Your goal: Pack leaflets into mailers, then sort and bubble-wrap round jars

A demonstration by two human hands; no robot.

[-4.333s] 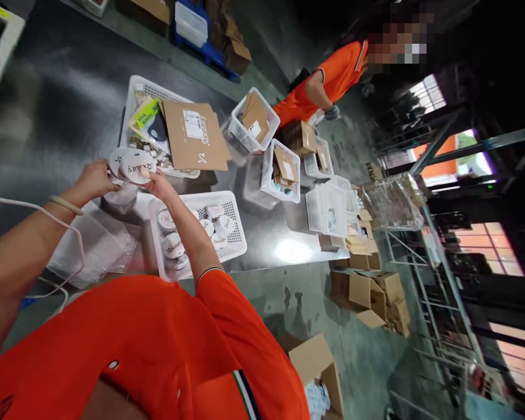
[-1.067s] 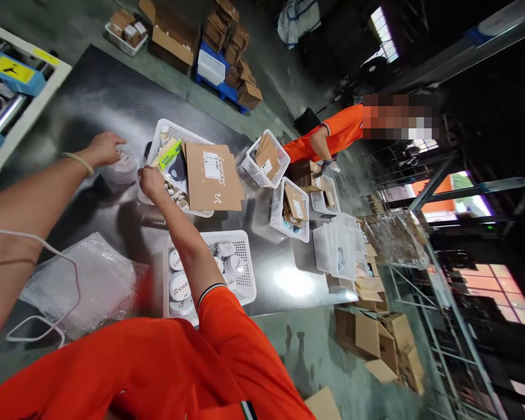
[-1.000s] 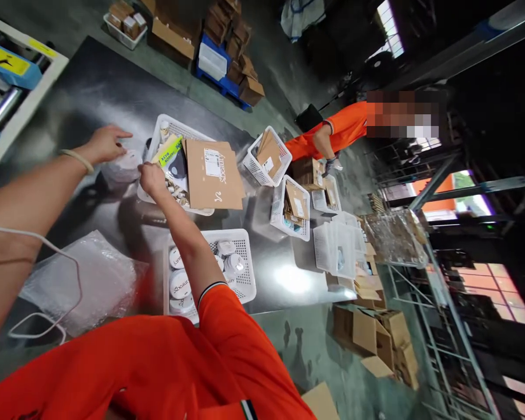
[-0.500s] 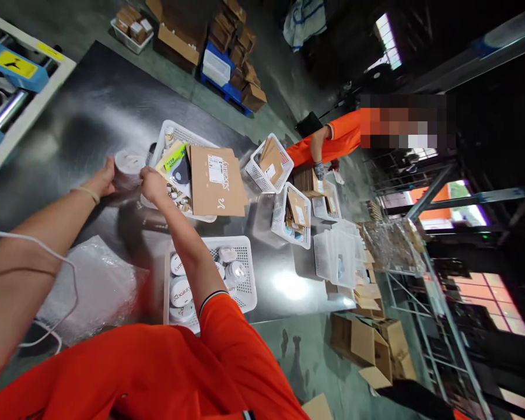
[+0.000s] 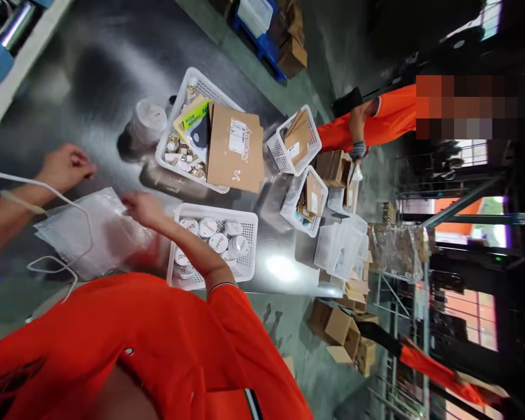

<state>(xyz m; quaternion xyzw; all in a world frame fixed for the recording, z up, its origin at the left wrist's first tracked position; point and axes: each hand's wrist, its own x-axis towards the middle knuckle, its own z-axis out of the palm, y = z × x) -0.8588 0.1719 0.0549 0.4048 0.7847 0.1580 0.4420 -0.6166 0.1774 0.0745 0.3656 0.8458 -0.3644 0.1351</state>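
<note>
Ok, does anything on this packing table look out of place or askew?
One thing: a flat cardboard mailer lies tilted across the far white basket, overhanging its rim instead of sitting inside. A bubble-wrapped jar also stands alone on the table, outside the baskets. Nothing looks spilled or damaged.

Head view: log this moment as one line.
left hand: empty, above table | right hand: on bubble wrap | wrapped jar: standing beside basket

Right hand is smeared with motion blur, so can't tell whether its fingers actually pinch the bubble wrap. My forearm covers part of the jar basket. Left arm runs off the 9 o'clock edge. Jar lettering's too tiny to read properly.
</note>
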